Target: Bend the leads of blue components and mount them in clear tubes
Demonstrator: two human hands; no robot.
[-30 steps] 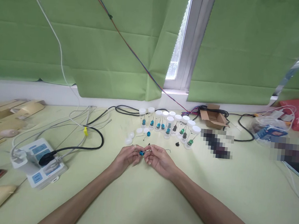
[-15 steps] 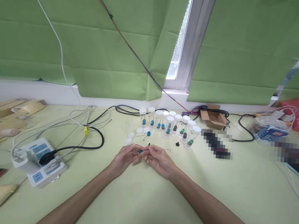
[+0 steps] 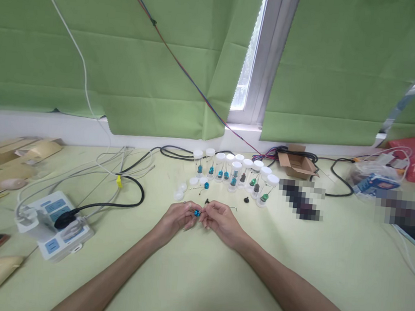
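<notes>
So, fingers first: the left hand [image 3: 177, 218] has thumb and fingertips pinched on a tiny shiny blue metal-looking piece [image 3: 196, 213], out in the gap between both hands. The bare right hand [image 3: 222, 223] has its fingertips bunched up at the piece's 3 o'clock, but I can't tell if they're actually clamped on it or on something tiny.

My read: this is the fiddly two-handed bit, working on that piece, and the next move calls for a steady left pinch and fine fingertip control on the right.

Just off the right knuckles, around 2 o'clock, a thin metal rod with a bent tip [image 3: 234, 208] pokes out; the hand hides the rest, so no clue whether it's held. A small black piece [image 3: 207, 202] peeks out at 12, mostly covered. Further out at 12 is a second round blue piece with thin wire [image 3: 206, 185], then at 1 o'clock clear white-capped tubes [image 3: 233, 183], contents too small to make out. The pixelated dark patch [image 3: 300, 199] at 2 is unreadable.
</notes>
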